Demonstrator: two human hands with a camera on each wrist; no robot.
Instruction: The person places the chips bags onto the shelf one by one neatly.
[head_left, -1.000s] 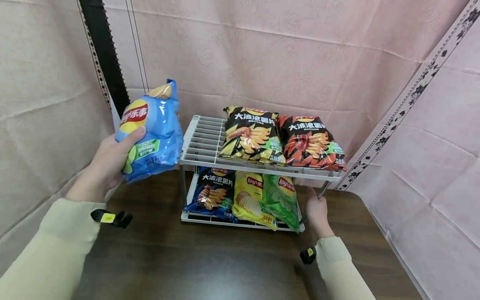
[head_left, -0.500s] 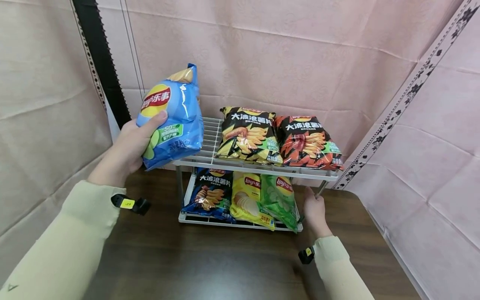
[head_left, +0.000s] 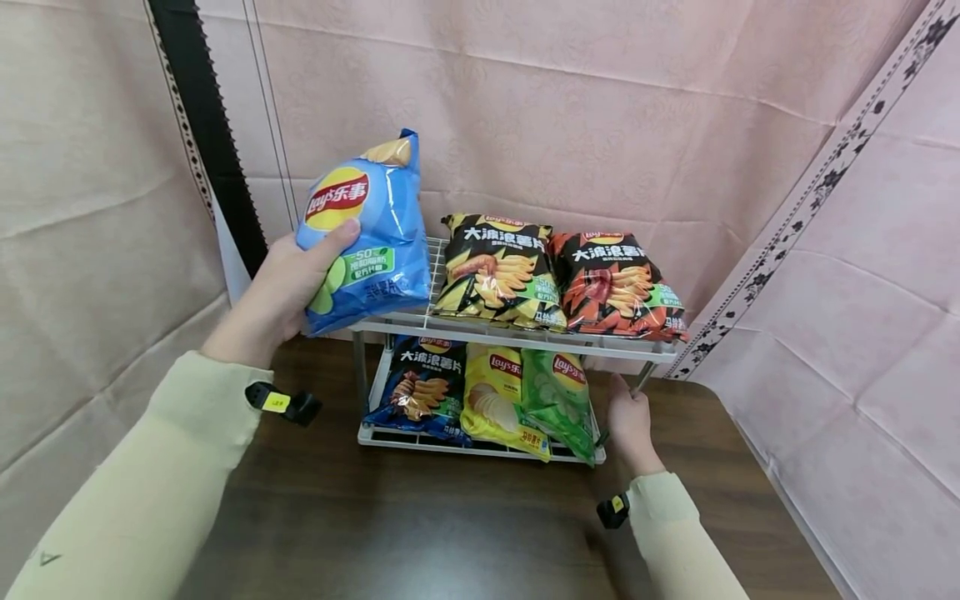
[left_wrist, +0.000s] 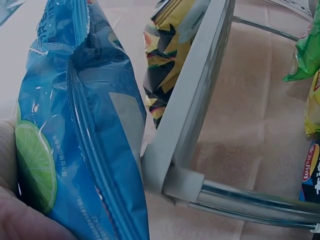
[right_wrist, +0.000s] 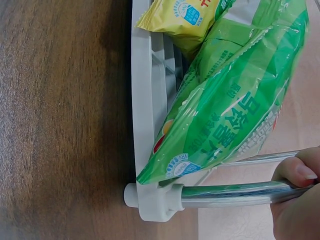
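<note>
My left hand (head_left: 296, 279) grips a light-blue bag of potato chips (head_left: 393, 208), thumb across its front, at the left end of the upper shelf (head_left: 442, 326). In the left wrist view the blue bag (left_wrist: 100, 100) is right beside the white shelf corner (left_wrist: 160, 167). On the upper shelf lie a black-and-yellow chip bag (head_left: 498, 279) and a black-and-red chip bag (head_left: 618, 283). My right hand (head_left: 628, 421) holds the rack's right metal post; in the right wrist view fingers (right_wrist: 297, 170) curl round this post (right_wrist: 230, 194).
The lower shelf (head_left: 480, 451) bears a dark-blue chip bag (head_left: 423, 387), a yellow one (head_left: 495, 400) and a green one (head_left: 558, 400). The rack stands on a dark wooden table (head_left: 420, 525). Pink cloth (head_left: 570, 108) hangs behind and at the sides.
My left hand has carried the light-blue chip bag to the right and slightly up, over the left end of the upper shelf. My right hand stays on the post.
</note>
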